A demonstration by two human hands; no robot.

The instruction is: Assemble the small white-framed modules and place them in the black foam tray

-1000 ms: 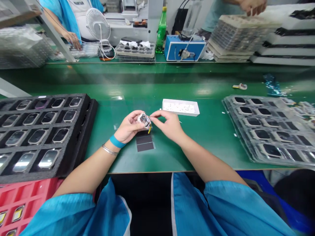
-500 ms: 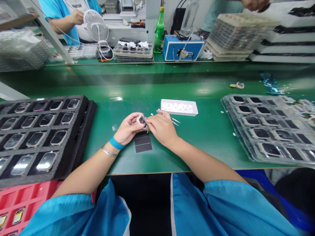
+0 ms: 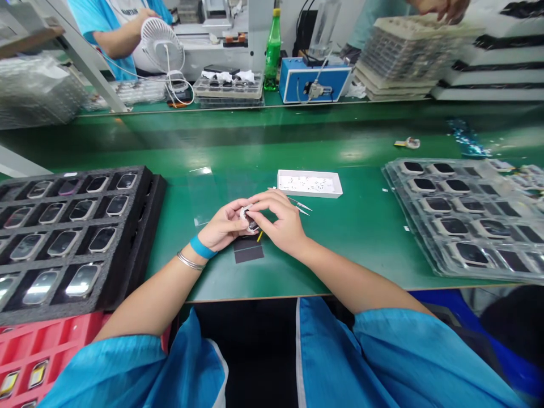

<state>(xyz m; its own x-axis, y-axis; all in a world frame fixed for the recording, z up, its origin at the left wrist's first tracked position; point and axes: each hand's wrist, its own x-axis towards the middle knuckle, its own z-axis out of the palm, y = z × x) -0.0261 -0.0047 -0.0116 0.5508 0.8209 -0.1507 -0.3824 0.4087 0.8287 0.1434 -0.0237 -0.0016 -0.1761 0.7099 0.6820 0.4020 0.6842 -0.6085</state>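
Both my hands meet over the green mat. My left hand (image 3: pixel 223 225) cradles a small white-and-dark watch module (image 3: pixel 249 219), and the fingertips of my right hand (image 3: pixel 276 220) pinch it from above, hiding most of it. A short yellow strip (image 3: pixel 259 236) sticks out just below the module. Steel tweezers (image 3: pixel 293 201) run past my right hand's upper edge, and I cannot tell whether that hand holds them. Under my hands lies a dark rectangular pad (image 3: pixel 249 254). A white tray of tiny pieces (image 3: pixel 310 175) stands just beyond them.
Left of my arms, a black foam tray (image 3: pixel 80 192) holds several watch bodies. A clear blister tray (image 3: pixel 425 249) with several dark-faced units sits to the right. A red crate (image 3: pixel 51 334) lies at lower left. Co-workers' hands (image 3: pixel 442 8) move beyond the far bench.
My hands have closed in around the module, covering more of it. The yellow strip now shows lower, clear of my fingers. My right hand has shifted slightly towards the module's top.
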